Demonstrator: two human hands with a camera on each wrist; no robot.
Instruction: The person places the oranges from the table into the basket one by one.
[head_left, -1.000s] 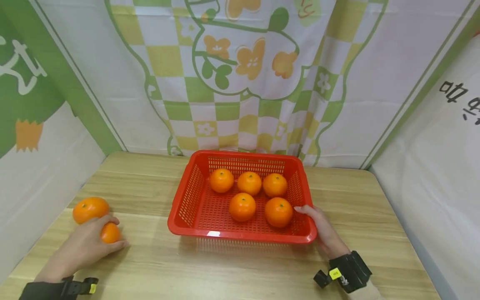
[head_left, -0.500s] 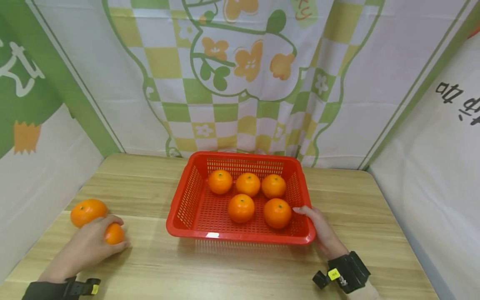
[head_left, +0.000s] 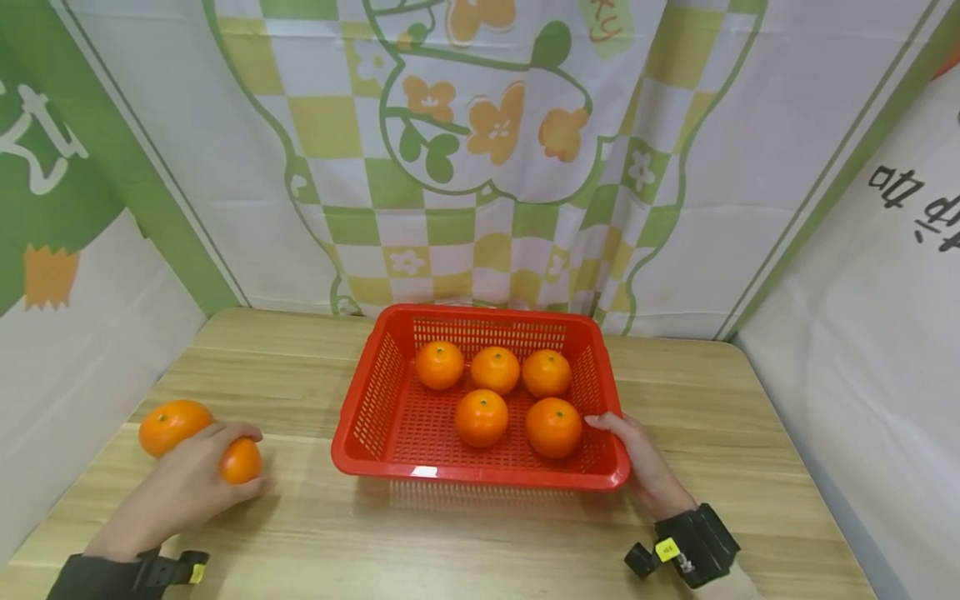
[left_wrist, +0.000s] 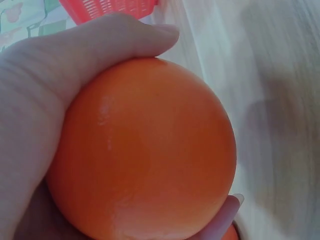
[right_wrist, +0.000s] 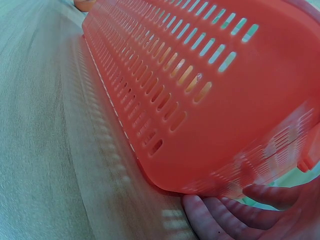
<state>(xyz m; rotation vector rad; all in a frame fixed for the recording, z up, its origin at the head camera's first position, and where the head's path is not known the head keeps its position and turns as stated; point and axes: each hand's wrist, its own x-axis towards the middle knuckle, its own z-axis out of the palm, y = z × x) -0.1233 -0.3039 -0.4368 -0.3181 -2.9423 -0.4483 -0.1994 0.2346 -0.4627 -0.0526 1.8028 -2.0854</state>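
Note:
An orange [head_left: 242, 461] is in my left hand [head_left: 180, 479], at the left of the table. In the left wrist view the thumb lies over one side of the orange [left_wrist: 145, 150] and a fingertip shows at the other. A second, wider orange [head_left: 174, 425] sits just beyond that hand. My right hand [head_left: 637, 454] grips the right side of a red plastic basket [head_left: 480, 475], thumb over the rim and fingers outside. In the right wrist view, the fingers [right_wrist: 215, 217] are at the basket's lower corner [right_wrist: 170, 175]. Several oranges [head_left: 482, 418] stand inside the basket.
The wooden table [head_left: 315, 533] has a printed cloth [head_left: 472, 167] behind it and white cloth walls at both sides. Bare wood lies between the left hand and the basket. Each wrist wears a black strap [head_left: 697, 546] with a small camera.
My left hand has moved a little to the right with the orange in it, away from the wider orange. The right hand and basket stay in place; the view has shifted slightly.

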